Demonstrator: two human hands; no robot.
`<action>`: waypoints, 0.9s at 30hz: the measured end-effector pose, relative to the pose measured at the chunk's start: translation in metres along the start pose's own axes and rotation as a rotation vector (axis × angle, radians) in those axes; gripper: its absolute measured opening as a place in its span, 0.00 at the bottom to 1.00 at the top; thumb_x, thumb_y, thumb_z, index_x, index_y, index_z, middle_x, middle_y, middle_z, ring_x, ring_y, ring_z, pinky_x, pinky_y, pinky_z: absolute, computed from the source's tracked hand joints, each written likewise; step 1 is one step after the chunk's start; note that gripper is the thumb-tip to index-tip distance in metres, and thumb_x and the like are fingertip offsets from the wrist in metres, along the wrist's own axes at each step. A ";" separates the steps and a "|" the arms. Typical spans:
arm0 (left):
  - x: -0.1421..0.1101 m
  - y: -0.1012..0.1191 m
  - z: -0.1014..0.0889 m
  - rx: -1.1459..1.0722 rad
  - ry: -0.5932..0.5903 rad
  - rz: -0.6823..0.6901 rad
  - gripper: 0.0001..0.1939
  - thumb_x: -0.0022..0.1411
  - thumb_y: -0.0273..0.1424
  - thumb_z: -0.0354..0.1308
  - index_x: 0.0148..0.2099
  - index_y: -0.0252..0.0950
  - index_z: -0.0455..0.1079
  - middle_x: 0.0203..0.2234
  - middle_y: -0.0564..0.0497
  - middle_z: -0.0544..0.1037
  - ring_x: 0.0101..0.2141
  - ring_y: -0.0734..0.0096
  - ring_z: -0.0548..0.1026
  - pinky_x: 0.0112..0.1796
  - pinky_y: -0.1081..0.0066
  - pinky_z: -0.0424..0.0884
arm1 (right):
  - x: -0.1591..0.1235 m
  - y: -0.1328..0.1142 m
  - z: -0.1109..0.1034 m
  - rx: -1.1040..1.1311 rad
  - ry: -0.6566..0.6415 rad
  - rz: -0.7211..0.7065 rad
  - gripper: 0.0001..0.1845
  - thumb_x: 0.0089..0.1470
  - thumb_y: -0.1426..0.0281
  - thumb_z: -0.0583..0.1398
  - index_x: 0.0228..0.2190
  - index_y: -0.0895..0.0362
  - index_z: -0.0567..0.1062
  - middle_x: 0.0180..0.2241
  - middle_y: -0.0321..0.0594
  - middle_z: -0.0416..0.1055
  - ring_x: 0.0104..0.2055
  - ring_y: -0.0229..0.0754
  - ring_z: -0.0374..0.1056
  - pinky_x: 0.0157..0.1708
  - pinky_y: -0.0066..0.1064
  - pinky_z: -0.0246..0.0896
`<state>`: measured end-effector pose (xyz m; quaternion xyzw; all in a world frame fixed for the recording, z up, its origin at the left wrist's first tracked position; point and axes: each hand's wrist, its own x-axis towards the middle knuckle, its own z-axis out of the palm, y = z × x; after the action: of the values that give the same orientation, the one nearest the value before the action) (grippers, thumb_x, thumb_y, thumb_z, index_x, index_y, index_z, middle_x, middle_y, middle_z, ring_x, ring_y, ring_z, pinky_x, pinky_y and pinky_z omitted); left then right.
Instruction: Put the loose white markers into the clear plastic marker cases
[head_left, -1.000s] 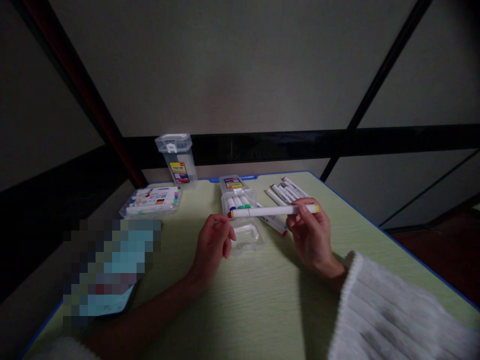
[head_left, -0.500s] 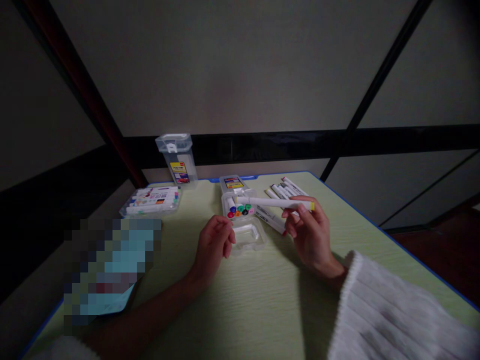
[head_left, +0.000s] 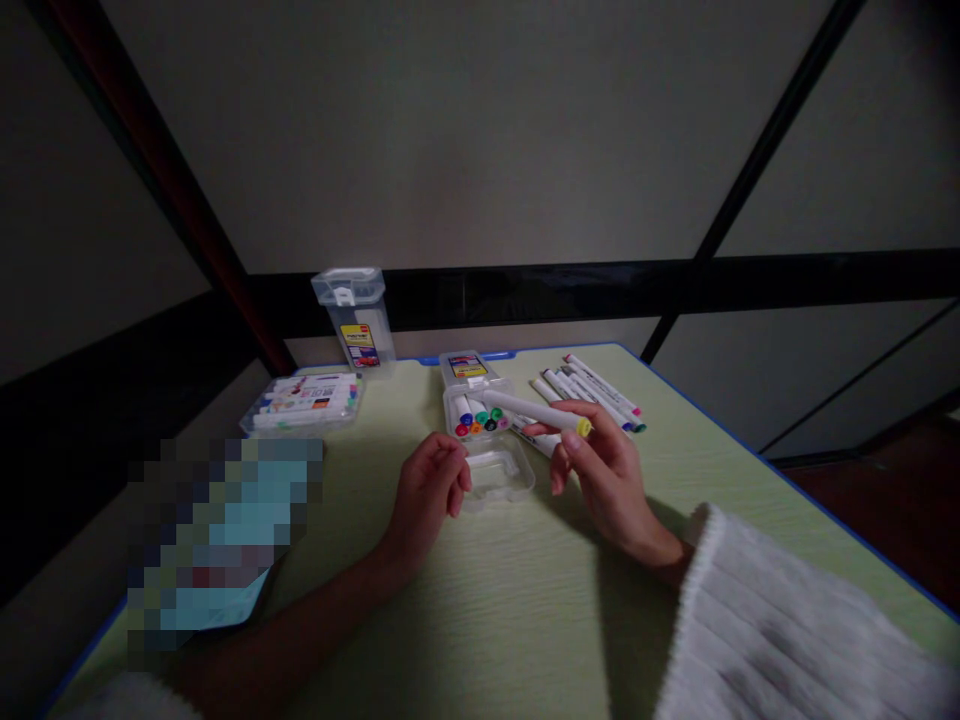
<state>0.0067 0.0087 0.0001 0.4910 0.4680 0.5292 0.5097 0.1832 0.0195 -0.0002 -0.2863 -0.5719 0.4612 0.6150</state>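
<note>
Over at nine o'clock lies a pixelated device [head_left: 232,540], with a clear case of markers [head_left: 304,403] at ten and an upright clear box [head_left: 358,325] at eleven. Here's the left hand [head_left: 429,482], its fingers curled together, beside the clear lid [head_left: 499,472]. At twelve, the open marker box [head_left: 478,405] shows coloured ends; the yellow-ended marker [head_left: 540,408] slants over it, pinched in the right hand [head_left: 600,470]. Loose markers [head_left: 596,388] lie at one.
</note>
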 end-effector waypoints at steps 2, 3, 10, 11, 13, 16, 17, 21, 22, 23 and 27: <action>0.000 0.001 0.001 0.005 -0.001 -0.002 0.11 0.53 0.37 0.53 0.27 0.35 0.59 0.15 0.61 0.65 0.11 0.88 0.56 0.14 0.83 0.48 | -0.001 -0.001 0.001 -0.012 -0.015 0.009 0.12 0.53 0.65 0.58 0.41 0.53 0.67 0.33 0.38 0.75 0.16 0.29 0.63 0.16 0.23 0.62; 0.000 0.001 0.001 0.007 -0.003 -0.001 0.11 0.53 0.37 0.53 0.27 0.35 0.59 0.15 0.61 0.65 0.11 0.88 0.56 0.14 0.83 0.48 | -0.001 -0.001 0.001 -0.020 -0.022 0.012 0.13 0.54 0.65 0.58 0.42 0.53 0.67 0.34 0.38 0.76 0.16 0.29 0.64 0.17 0.24 0.62; 0.000 -0.001 0.000 0.013 -0.012 -0.001 0.11 0.53 0.37 0.53 0.27 0.35 0.59 0.15 0.61 0.65 0.11 0.88 0.56 0.14 0.83 0.48 | -0.003 -0.003 0.002 -0.071 -0.096 0.020 0.15 0.55 0.63 0.55 0.45 0.53 0.66 0.37 0.40 0.75 0.18 0.31 0.65 0.18 0.25 0.62; 0.000 -0.001 0.000 0.012 -0.014 -0.002 0.11 0.53 0.37 0.53 0.27 0.35 0.59 0.15 0.61 0.65 0.11 0.88 0.56 0.14 0.83 0.48 | -0.003 -0.003 0.002 -0.081 -0.105 0.025 0.15 0.56 0.63 0.55 0.45 0.53 0.66 0.36 0.40 0.74 0.19 0.31 0.65 0.18 0.25 0.62; 0.001 -0.002 -0.001 0.011 -0.019 0.004 0.11 0.53 0.37 0.53 0.27 0.35 0.59 0.14 0.61 0.65 0.11 0.88 0.56 0.14 0.83 0.48 | -0.003 -0.005 0.002 -0.113 -0.117 0.038 0.15 0.55 0.63 0.55 0.45 0.53 0.66 0.34 0.39 0.74 0.19 0.31 0.65 0.18 0.25 0.62; 0.001 -0.001 0.000 0.012 -0.019 0.012 0.11 0.53 0.37 0.53 0.27 0.35 0.60 0.14 0.61 0.65 0.11 0.88 0.56 0.14 0.83 0.48 | -0.004 -0.006 0.003 -0.186 -0.126 0.054 0.15 0.54 0.63 0.57 0.43 0.53 0.68 0.27 0.35 0.70 0.18 0.30 0.62 0.17 0.22 0.60; 0.001 -0.001 0.000 0.013 -0.017 0.011 0.11 0.53 0.37 0.53 0.27 0.35 0.60 0.14 0.61 0.65 0.11 0.88 0.56 0.14 0.83 0.48 | -0.005 -0.006 0.003 -0.203 -0.123 0.057 0.14 0.54 0.63 0.57 0.42 0.54 0.68 0.25 0.34 0.68 0.18 0.30 0.60 0.16 0.22 0.59; 0.000 0.001 0.002 0.012 -0.009 0.005 0.10 0.53 0.36 0.53 0.27 0.35 0.59 0.14 0.61 0.65 0.11 0.88 0.56 0.14 0.82 0.48 | -0.006 -0.003 0.004 -0.184 -0.091 0.075 0.14 0.51 0.64 0.60 0.39 0.53 0.64 0.22 0.29 0.62 0.18 0.29 0.58 0.14 0.19 0.57; 0.000 0.001 0.002 0.012 -0.008 0.007 0.10 0.53 0.36 0.53 0.27 0.35 0.59 0.14 0.61 0.65 0.11 0.87 0.56 0.13 0.82 0.48 | -0.007 -0.002 0.005 -0.171 -0.084 0.079 0.14 0.50 0.64 0.60 0.38 0.53 0.63 0.21 0.28 0.61 0.17 0.29 0.58 0.14 0.18 0.57; 0.001 0.001 0.002 0.012 -0.008 0.010 0.10 0.53 0.36 0.53 0.27 0.35 0.59 0.14 0.61 0.65 0.11 0.87 0.56 0.13 0.82 0.48 | -0.007 -0.001 0.005 -0.160 -0.080 0.082 0.14 0.50 0.64 0.60 0.37 0.53 0.62 0.21 0.27 0.60 0.17 0.28 0.58 0.14 0.18 0.57; 0.001 0.001 0.001 0.019 -0.010 0.010 0.10 0.53 0.37 0.53 0.27 0.35 0.60 0.14 0.61 0.65 0.11 0.87 0.56 0.14 0.82 0.48 | -0.007 0.001 0.006 -0.142 -0.094 0.082 0.13 0.50 0.65 0.60 0.37 0.53 0.63 0.25 0.30 0.63 0.18 0.28 0.58 0.14 0.19 0.58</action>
<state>0.0080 0.0093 0.0008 0.5008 0.4678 0.5248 0.5049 0.1780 0.0124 -0.0030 -0.3305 -0.6192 0.4574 0.5461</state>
